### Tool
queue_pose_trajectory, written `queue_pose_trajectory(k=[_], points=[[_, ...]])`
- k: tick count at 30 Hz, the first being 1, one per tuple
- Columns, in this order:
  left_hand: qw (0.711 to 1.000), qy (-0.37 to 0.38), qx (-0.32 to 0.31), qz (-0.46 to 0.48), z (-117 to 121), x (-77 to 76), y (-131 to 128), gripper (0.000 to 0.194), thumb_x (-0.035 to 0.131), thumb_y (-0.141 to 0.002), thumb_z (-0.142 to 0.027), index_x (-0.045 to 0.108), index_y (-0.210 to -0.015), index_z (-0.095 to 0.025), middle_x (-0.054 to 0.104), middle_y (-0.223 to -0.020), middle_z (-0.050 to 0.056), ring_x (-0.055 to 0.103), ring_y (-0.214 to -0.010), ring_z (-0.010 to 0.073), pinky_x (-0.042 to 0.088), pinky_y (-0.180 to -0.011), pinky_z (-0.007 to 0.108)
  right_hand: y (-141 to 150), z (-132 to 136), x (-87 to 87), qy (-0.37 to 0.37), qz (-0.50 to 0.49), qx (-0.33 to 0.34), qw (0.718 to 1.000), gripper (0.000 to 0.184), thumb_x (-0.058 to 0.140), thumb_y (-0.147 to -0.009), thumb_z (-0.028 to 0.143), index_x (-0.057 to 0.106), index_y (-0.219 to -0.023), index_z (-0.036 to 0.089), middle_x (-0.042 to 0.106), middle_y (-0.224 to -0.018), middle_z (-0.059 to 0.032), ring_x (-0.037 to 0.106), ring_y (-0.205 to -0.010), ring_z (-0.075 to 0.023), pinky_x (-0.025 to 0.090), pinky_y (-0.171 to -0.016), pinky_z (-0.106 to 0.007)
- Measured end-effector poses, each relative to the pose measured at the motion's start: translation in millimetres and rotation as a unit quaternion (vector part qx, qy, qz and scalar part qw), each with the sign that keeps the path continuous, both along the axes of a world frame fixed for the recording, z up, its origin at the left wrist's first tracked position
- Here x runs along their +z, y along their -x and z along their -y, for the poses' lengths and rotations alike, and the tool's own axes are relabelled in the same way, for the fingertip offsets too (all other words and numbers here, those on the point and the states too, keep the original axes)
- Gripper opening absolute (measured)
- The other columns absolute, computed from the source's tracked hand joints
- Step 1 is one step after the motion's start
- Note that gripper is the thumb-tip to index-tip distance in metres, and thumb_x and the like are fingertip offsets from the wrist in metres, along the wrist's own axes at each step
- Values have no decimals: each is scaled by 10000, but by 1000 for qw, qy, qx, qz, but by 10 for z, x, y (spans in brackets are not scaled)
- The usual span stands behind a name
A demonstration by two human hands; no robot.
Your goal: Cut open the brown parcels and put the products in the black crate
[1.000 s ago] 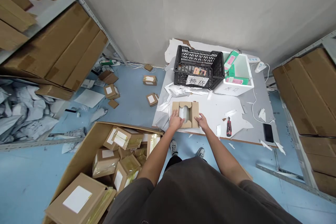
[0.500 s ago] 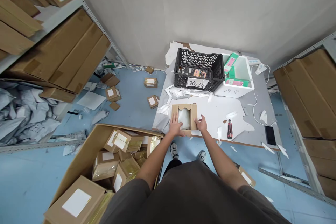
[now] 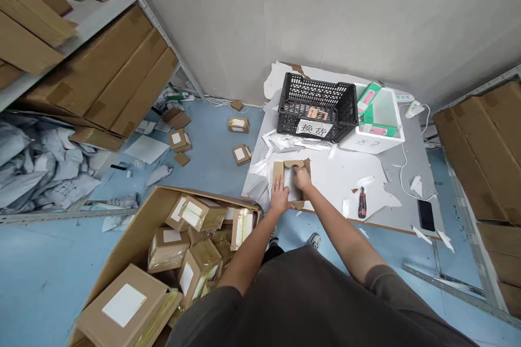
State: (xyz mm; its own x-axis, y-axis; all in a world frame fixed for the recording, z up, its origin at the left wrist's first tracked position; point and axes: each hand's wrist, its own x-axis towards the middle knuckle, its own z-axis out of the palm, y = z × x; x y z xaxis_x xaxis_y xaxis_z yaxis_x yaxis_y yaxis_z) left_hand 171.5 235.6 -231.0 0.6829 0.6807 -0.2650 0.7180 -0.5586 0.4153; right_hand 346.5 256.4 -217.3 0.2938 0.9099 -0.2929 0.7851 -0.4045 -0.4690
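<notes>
A small open cardboard box (image 3: 280, 169) lies on the white table (image 3: 345, 173) near its front edge. A pale wrapped item (image 3: 289, 180) shows inside it. My left hand (image 3: 279, 199) lies flat on the box's left front side, fingers stretched out. My right hand (image 3: 302, 179) reaches into the box, its fingers curled over the wrapped item. A red and black utility knife (image 3: 362, 202) lies on the table to the right of my hands.
A black plastic crate (image 3: 317, 105) with a paper label and a white foam box (image 3: 380, 119) with green packets stand at the table's back. A phone (image 3: 426, 215) lies at the right. A big carton (image 3: 134, 238) of small parcels sits on the floor, left. Shelves of cartons flank both sides.
My right hand has moved from the box's right edge into the box, onto the wrapped item. My left hand stays on the left side. The camera shifted slightly.
</notes>
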Motion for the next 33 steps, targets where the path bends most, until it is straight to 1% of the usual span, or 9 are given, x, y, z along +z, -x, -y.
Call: queue_pose_trajectory(k=[3,6,10,13,17,24,26,31,33], points=[[999,6,22,25,58,-37,4,844,1068,-536,-328,636,-1253,-214,87,-1809,181,89,-1672,419,147,-1341,625,-230,-116,-3,-76,15,-4,997,572,482,-856,30,669,-1391,109,695,-1385,-166,576,-1353,-296,412,-1197,-425],[997,40,24,56,70,-72,40,877,1070,-528,-301,632,-1283,-219,113,-1808,174,115,-1670,410,200,-1336,610,-320,-206,-6,-76,17,-20,997,576,435,-870,39,657,-1397,100,698,-1338,-169,600,-1289,-287,446,-1148,-414],[993,72,-7,97,59,-118,144,598,983,-667,-208,680,-1182,-230,141,-1813,114,159,-1670,362,320,-1292,600,-228,-231,-3,-93,40,-41,994,683,434,-910,63,477,-1591,105,615,-1449,-193,574,-1302,-289,460,-1107,-384],[989,67,-18,133,67,-151,203,384,835,-743,-58,704,-1064,-225,119,-1820,69,131,-1679,333,292,-1307,600,-183,-275,65,-38,75,-56,995,687,420,-977,108,405,-1663,141,602,-1463,-207,606,-1262,-308,471,-1079,-399],[983,91,-25,157,58,-157,236,337,791,-715,-29,703,-990,-202,78,-1824,75,104,-1682,337,260,-1328,577,-305,-521,209,38,97,-25,994,571,447,-1053,277,503,-1616,197,626,-1481,-178,619,-1291,-316,460,-1103,-417],[986,93,-32,133,48,-102,275,328,823,-720,-95,674,-993,-200,116,-1818,109,114,-1677,366,222,-1319,637,-515,-974,256,222,77,15,972,454,528,-1010,388,771,-1284,119,732,-1320,-224,660,-1250,-355,500,-1030,-408],[987,97,-28,128,53,-77,272,340,825,-729,-101,672,-1015,-205,115,-1818,105,113,-1678,362,230,-1311,641,-514,-902,270,182,67,8,981,454,549,-991,362,745,-1331,133,733,-1323,-203,657,-1244,-337,494,-1041,-394],[988,113,-22,104,19,29,251,329,829,-731,-78,673,-992,-203,103,-1820,104,111,-1679,360,261,-1297,644,-311,-273,367,-67,18,-111,991,521,399,-1040,308,607,-1483,127,738,-1303,-160,675,-1155,-272,505,-1036,-353],[989,116,-23,91,-4,62,248,340,839,-715,-60,674,-977,-202,107,-1820,101,111,-1678,363,281,-1293,640,-148,5,344,-56,-15,-146,988,487,369,-1063,338,671,-1380,123,763,-1228,-155,698,-1114,-263,514,-1003,-317]])
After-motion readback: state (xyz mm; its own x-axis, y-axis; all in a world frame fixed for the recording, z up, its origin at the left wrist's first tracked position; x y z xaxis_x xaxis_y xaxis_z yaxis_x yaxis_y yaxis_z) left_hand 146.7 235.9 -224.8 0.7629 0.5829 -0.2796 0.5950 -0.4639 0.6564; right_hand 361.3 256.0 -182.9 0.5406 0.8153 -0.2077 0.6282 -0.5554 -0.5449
